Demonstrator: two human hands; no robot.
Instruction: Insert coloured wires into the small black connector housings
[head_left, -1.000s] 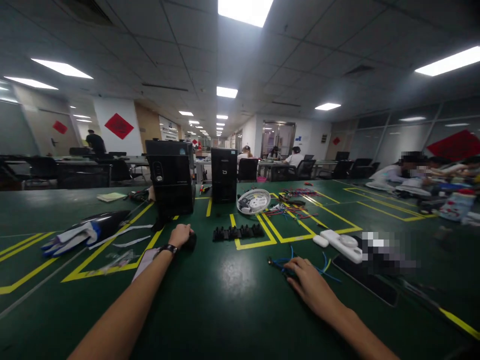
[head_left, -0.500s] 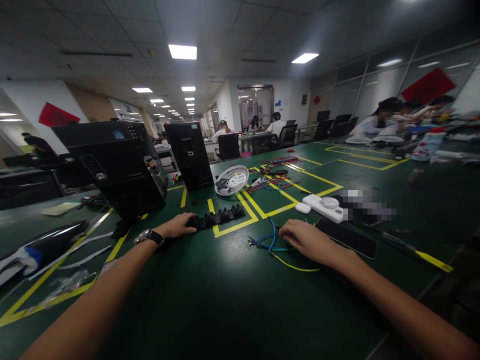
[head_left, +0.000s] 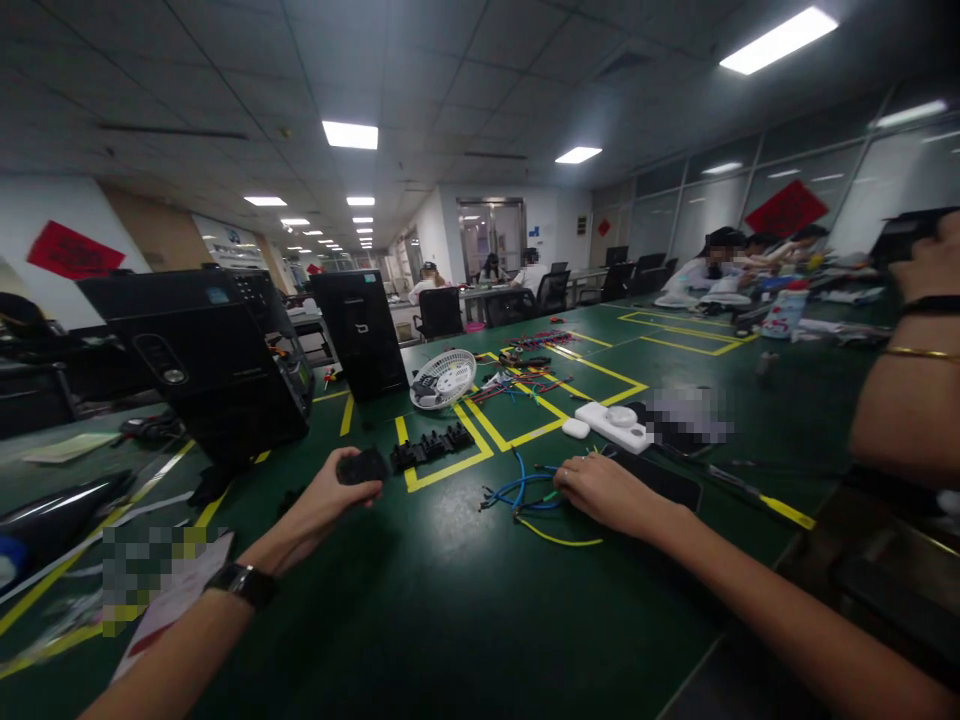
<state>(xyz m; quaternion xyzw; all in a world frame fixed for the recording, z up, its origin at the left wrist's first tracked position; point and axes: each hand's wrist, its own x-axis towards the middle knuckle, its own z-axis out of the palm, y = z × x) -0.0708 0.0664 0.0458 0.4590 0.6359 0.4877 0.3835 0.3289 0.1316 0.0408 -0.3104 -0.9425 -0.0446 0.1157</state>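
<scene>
the left hand (head_left: 319, 503) grips a black block (head_left: 362, 466) between thumb and fingers, near a black strip (head_left: 433, 447). the right hand (head_left: 611, 492) curls low over blue wires (head_left: 524, 479) on the green table (head_left: 450, 610); whether it pinches one is unclear. this looks like a picking-out step; lifting one wire calls for freeing it from the tangle.

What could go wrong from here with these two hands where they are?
The left hand, holding a small black block, might bump the black plastic clip row close by. The right hand, at the loose blue wires, could snag or tangle them. Its wrist could nudge the flat black slab beside it.
</scene>
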